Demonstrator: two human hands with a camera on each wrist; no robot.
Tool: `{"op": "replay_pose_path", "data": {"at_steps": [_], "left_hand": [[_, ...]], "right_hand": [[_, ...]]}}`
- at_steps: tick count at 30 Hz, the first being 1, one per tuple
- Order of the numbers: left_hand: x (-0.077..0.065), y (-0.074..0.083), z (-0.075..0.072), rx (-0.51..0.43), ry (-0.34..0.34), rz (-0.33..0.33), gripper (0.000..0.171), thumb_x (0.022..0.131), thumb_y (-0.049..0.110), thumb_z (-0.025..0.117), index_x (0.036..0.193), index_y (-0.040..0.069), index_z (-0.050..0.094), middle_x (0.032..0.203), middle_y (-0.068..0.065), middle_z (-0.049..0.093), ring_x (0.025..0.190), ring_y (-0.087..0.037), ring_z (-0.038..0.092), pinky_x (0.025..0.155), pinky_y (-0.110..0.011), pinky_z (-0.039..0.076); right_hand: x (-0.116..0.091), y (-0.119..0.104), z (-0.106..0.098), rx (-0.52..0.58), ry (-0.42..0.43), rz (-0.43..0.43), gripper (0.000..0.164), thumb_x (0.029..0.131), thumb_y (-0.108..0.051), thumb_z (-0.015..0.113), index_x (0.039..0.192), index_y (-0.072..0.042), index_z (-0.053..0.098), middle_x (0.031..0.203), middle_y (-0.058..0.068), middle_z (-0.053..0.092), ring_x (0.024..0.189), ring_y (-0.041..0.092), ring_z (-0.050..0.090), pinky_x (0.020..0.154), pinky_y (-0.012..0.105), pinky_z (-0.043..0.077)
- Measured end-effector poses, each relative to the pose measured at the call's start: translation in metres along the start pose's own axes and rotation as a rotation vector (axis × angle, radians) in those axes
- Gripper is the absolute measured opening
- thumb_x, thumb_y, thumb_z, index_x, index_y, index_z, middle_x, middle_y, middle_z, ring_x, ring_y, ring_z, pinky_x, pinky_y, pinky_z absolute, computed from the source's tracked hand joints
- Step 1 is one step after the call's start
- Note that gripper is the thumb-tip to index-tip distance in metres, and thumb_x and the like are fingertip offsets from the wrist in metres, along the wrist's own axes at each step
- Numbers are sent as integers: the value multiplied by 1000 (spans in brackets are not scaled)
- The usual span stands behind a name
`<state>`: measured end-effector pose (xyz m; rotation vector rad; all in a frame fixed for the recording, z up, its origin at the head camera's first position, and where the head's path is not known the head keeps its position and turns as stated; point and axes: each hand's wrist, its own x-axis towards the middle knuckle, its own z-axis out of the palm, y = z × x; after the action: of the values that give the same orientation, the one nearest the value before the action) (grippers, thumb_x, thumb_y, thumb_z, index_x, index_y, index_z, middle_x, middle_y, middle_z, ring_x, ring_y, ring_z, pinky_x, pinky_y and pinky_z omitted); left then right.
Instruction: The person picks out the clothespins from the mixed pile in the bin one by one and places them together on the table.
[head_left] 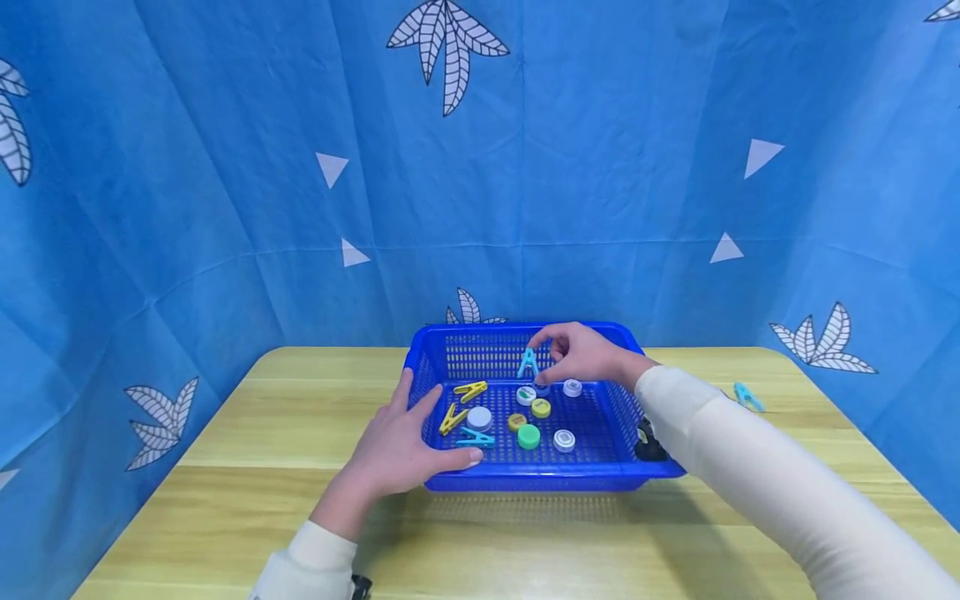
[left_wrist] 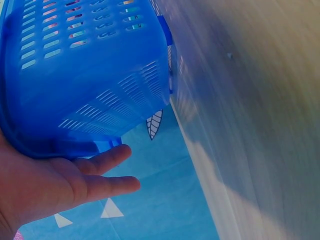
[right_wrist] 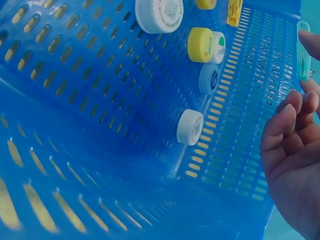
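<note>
My right hand (head_left: pixel 588 354) pinches a light blue clothespin (head_left: pixel 528 361) between thumb and index finger above the back part of a blue plastic basket (head_left: pixel 540 471); the right wrist view also catches this clothespin (right_wrist: pixel 302 55) at its edge. At the basket's left front corner, my left hand (head_left: pixel 397 450) rests with spread, straight fingers, its thumb on the front rim. Inside, at the left, lie two yellow clothespins (head_left: pixel 471 391) and a teal clothespin (head_left: pixel 477 438). Several bottle caps, among them a green cap (head_left: pixel 528 437) and a white cap (head_left: pixel 564 441), sit around the basket's middle.
The basket stands on a light wooden table (head_left: pixel 315 400). Another light blue clothespin (head_left: pixel 747 397) lies on the table to the right. A black object (head_left: pixel 649 443) appears by the right sleeve. A blue patterned curtain (head_left: pixel 570 150) hangs behind the table.
</note>
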<state>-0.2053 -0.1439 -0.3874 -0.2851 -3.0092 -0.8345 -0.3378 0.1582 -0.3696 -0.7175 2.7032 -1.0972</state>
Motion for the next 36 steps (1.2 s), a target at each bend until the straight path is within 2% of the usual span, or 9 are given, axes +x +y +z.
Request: {"op": "replay_pose_path", "data": {"at_steps": [10,18,36], "left_hand": [[-1,2,1,-2,1,3,114,68,81,69,157,17,37,166,-14,0,142,-53,21,102,-74,28],[0,2,2,3,3,13,114,68,81,69,156,16,37,166,-15,1,142,-54,21,102,-74,27],[-1,0,1,-5,4,9,115,68,81,68,156,15,37,166,-16,-1,142,-54,20,102,-75,28]], "right_hand": [[-3,-2,-9,17,11,-23,51,77,-19,88,123,-13,66,68,0,48,60,17,47,61,32,44],[-8,-7,-18,28,8,-55,48,80,-14,85,123,-9,66,69,1,47,60,17,44,63,34,43],[-19,-17,-41,-16,27,-70,49,80,-18,85,124,-8,66,70,1,49,62,18,45,60,32,42]]}}
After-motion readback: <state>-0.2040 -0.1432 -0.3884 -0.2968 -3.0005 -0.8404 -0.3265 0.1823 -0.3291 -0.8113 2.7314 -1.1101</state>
